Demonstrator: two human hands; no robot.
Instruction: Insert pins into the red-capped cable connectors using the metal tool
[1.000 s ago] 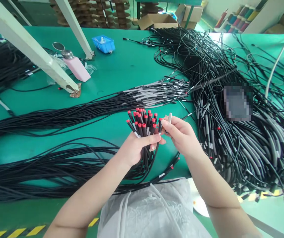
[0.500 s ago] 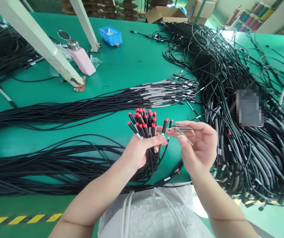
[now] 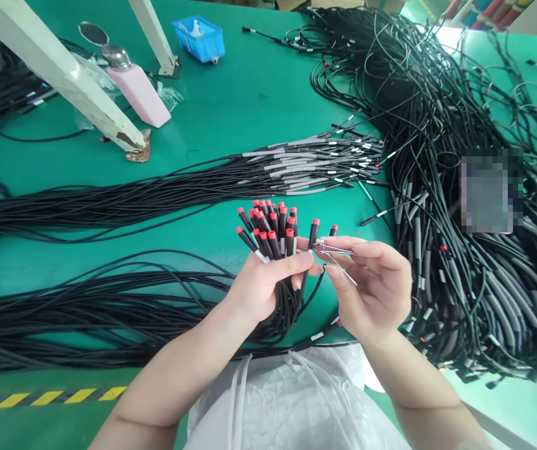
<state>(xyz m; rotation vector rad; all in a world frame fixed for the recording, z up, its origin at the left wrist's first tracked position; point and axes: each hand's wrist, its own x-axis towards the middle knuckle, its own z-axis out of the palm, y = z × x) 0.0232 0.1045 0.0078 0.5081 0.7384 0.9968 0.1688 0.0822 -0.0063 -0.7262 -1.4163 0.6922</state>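
My left hand (image 3: 263,284) is closed around a bundle of black cables (image 3: 287,319). Their black ends with red caps (image 3: 263,234) fan upward above the fist. One red-capped cable end (image 3: 314,234) stands apart, upright at the left thumb tip, with a white band below its black sleeve. In my right hand (image 3: 374,287), thumb and fingers pinch a thin V-shaped metal tool (image 3: 338,251), like tweezers. Its tip is at the white band; whether it touches is too small to tell. Another red-capped end (image 3: 333,230) rises just behind the right fingertips.
Beyond my hands lies a row of black cables (image 3: 155,199) with grey ribbed sleeves. A large cable heap (image 3: 418,125) fills the right side. Toward the back left are a pink pump bottle (image 3: 139,97), a blue bin (image 3: 200,40) and a white metal post (image 3: 69,78).
My right hand has shifted slightly left, bringing the tool's tip to the single cable end at my left thumb. The left hand keeps its grip. The view has tilted down a little.
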